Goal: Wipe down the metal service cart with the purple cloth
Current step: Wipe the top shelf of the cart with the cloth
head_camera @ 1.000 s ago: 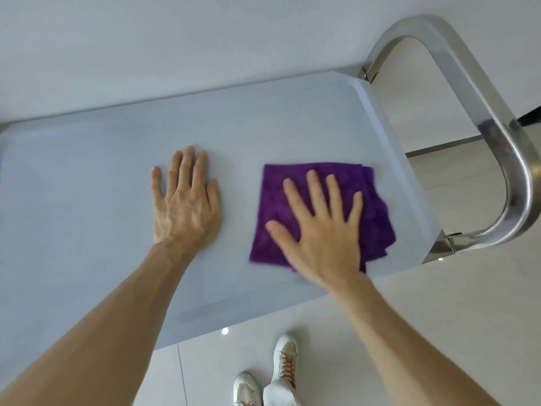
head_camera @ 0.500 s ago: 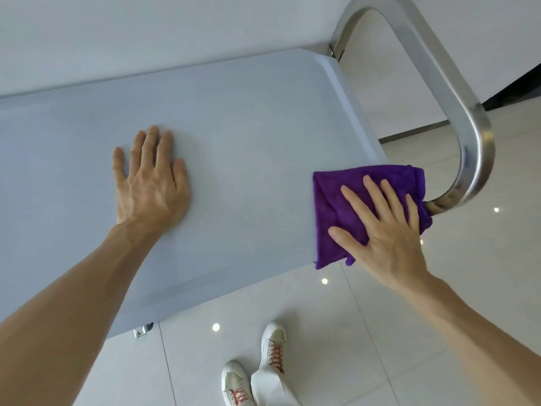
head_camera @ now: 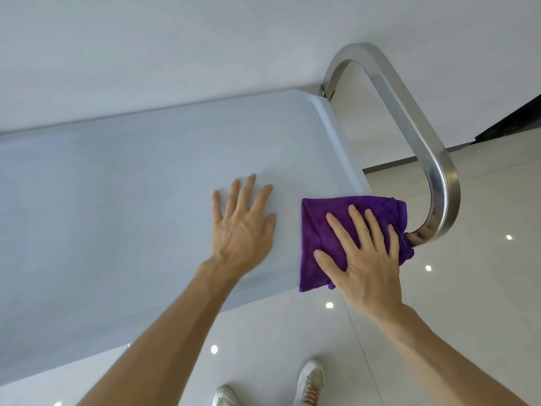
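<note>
— Where's the cloth point(head_camera: 319, 247)?

— Center-right of frame, at the cart's point(head_camera: 131, 186) near right corner. It's folded, purple, lying over the corner so its right side hangs past the cart edge and touches the lower end of the handle point(head_camera: 439, 177).

— And your R hand point(head_camera: 367, 268)?

— Flat on the cloth, fingers straight and spread, palm pressing it down on the corner. Not pinching or curling round it. Thumb points left across the cloth's lower part.

— L hand point(head_camera: 241, 227)?

— Mid-frame, just left of the cloth w/ a small gap, not touching it. Fingers straight, fanned out, palm on the bare cart top.

— The cart itself?

— Pale metal top runs from left edge of frame to the upper right, w/ a raised rim on the right side. Handle loops from the far right corner round to the near one, shiny steel.

— Anything else?

— My shoes point(head_camera: 310, 379) at bottom center on glossy floor tile point(head_camera: 483, 288), w/ light spots reflected in it.
</note>
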Demonstrator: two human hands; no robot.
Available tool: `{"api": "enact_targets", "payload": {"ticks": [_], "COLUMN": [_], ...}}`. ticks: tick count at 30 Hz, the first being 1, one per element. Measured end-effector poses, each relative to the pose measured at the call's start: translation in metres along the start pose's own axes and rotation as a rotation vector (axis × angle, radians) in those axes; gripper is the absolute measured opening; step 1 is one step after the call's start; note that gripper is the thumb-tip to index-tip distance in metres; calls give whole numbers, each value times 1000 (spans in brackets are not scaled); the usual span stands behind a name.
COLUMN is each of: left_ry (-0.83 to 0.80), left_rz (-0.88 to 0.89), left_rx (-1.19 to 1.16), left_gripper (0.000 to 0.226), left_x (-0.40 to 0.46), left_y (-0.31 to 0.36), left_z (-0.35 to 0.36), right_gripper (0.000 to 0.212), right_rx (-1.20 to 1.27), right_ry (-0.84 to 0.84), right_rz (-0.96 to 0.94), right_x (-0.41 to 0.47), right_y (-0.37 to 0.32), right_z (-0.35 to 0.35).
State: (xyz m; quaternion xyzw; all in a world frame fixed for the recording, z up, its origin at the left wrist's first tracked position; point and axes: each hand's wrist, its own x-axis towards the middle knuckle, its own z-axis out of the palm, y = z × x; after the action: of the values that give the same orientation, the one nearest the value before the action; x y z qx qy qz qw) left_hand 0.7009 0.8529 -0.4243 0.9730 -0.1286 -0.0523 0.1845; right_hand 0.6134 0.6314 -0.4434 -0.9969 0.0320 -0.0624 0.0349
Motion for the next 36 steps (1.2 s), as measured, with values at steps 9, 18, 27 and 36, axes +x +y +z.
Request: {"api": "enact_targets", "payload": {"ticks": [9,18,27,36], "left_ry": [42,58,63,18], "left_rz": [-29,-34,-22,-41], "left_rx": [207,203,225,231], "left_gripper": [54,55,55,55], "left_x": [-1,-2,3,1], "left_y": [4,6,0,3], "left_z": [28,27,31,25], "right_gripper": [72,74,79,79], "right_rx": [-32,12,95,45], "right_ry": [-126,-125,-175,-134], "right_rz": [-10,-21,2,-183], "right_x": [70,166,266,197], "right_y": [7,-7,-35,-29], "right_z": [2,18,38,26]}}
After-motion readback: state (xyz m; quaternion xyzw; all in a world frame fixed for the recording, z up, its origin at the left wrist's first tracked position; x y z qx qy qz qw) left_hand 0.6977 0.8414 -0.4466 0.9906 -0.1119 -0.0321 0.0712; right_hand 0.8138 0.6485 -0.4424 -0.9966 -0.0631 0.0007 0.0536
